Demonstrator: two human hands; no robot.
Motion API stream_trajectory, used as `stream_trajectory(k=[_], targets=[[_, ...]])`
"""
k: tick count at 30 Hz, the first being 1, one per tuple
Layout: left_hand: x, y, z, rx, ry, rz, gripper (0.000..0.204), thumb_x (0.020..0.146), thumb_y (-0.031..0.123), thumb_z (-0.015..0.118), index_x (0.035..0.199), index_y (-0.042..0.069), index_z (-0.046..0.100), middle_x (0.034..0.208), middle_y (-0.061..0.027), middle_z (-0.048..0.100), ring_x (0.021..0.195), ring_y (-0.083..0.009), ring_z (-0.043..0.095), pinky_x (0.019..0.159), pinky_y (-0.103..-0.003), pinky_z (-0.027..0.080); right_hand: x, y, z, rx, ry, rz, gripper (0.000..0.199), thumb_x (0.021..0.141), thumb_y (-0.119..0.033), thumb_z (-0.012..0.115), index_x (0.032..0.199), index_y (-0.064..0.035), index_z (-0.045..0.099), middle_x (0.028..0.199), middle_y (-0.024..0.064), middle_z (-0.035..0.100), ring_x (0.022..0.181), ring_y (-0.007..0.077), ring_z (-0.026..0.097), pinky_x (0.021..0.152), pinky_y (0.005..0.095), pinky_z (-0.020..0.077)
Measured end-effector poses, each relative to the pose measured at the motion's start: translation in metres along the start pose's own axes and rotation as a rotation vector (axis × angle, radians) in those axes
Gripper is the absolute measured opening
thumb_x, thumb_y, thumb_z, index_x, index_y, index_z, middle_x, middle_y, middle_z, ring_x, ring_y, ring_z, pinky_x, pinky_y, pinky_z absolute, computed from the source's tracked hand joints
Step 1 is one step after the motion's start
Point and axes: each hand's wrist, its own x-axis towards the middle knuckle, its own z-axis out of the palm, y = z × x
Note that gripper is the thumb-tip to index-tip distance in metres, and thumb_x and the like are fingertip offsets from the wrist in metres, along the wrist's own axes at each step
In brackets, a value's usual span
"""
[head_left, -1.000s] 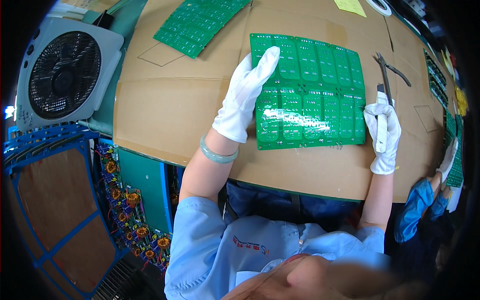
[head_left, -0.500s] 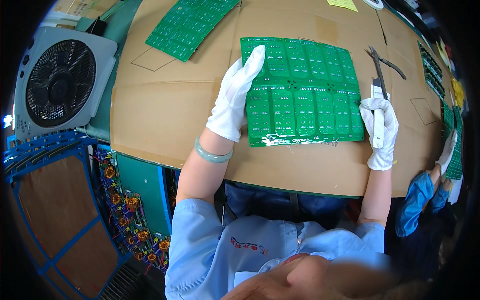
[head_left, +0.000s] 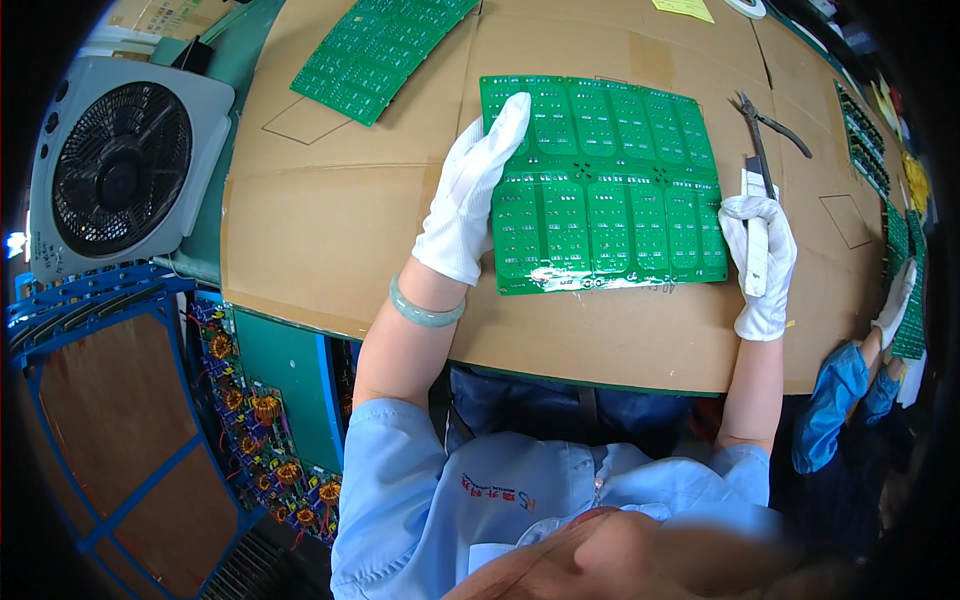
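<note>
The gloved left hand (head_left: 472, 198) lies flat, fingers open, on the green circuit board panel's (head_left: 610, 190) left edge; the right hand (head_left: 758, 262) (just beside its right edge) grips a white-handled knife (head_left: 756, 232).

Left part of the green circuit panel (head_left: 610, 180) hidden under the gloved left hand (head_left: 470, 200); most of the white tool (head_left: 757, 250) buried inside the closed right hand (head_left: 760, 265), only its far tip showing. Second green panel (head_left: 375, 45) at the far left cut off by the picture's top edge, and stacked boards (head_left: 865, 135) at the far right bent and too small to read. Co-worker's gloved hand (head_left: 895, 300) at the right edge partly lost in the dark rim, its grasp impossible to tell.
</note>
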Motion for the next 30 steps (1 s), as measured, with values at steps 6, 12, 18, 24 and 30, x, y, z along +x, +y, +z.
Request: stream_trajectory(k=[6,12,18,24,30], targets=[[-0.003,0.002,0.005,-0.016,0.033,0.035,0.039,0.090,0.036,0.053,0.112,0.003,0.052,0.099,-0.0052,0.059,0.086,-0.0111,0.058,0.072,-0.025,0.049,0.002,-0.006,0.002,-0.067,0.006,0.011,0.017,0.077,0.008,0.064,0.086,-0.0010,0.053,0.089,0.0086,0.060,0.083,0.0140,0.058,0.079,0.0250,0.0473],[-0.004,0.007,0.015,-0.123,0.120,-0.058,0.056,0.093,0.052,0.033,0.116,0.005,0.052,0.103,-0.0064,0.060,0.090,-0.0130,0.059,0.076,-0.026,0.049,0.002,-0.003,0.002,-0.032,0.066,-0.020,0.017,0.076,0.007,0.066,0.085,0.0006,0.054,0.087,0.0101,0.062,0.081,0.0152,0.059,0.076,0.0269,0.0491],[-0.008,0.007,0.015,-0.103,0.204,0.032,0.070,0.092,0.059,0.017,0.118,0.004,0.050,0.103,-0.0083,0.061,0.090,-0.0164,0.060,0.079,-0.028,0.049,-0.001,-0.002,0.001,-0.005,0.081,-0.036,0.018,0.075,0.008,0.065,0.086,0.0014,0.052,0.086,0.0117,0.060,0.081,0.0165,0.059,0.075,0.0278,0.0501],[-0.013,0.011,0.023,-0.029,0.265,0.089,0.073,0.091,0.061,0.014,0.122,0.005,0.047,0.108,-0.0079,0.058,0.093,-0.0179,0.058,0.081,-0.030,0.048,-0.004,0.011,-0.001,0.157,0.124,0.024,0.017,0.076,0.010,0.063,0.086,0.0020,0.052,0.085,0.0125,0.060,0.079,0.0170,0.059,0.075,0.0281,0.0508],[-0.016,0.007,0.019,0.037,0.235,0.136,0.073,0.090,0.063,0.014,0.123,0.006,0.046,0.108,-0.0070,0.058,0.094,-0.0164,0.058,0.082,-0.029,0.048,-0.004,0.001,0.002,0.075,0.108,0.037,0.015,0.077,0.011,0.061,0.087,0.0031,0.052,0.086,0.0137,0.060,0.079,0.0180,0.058,0.075,0.0288,0.0511]])
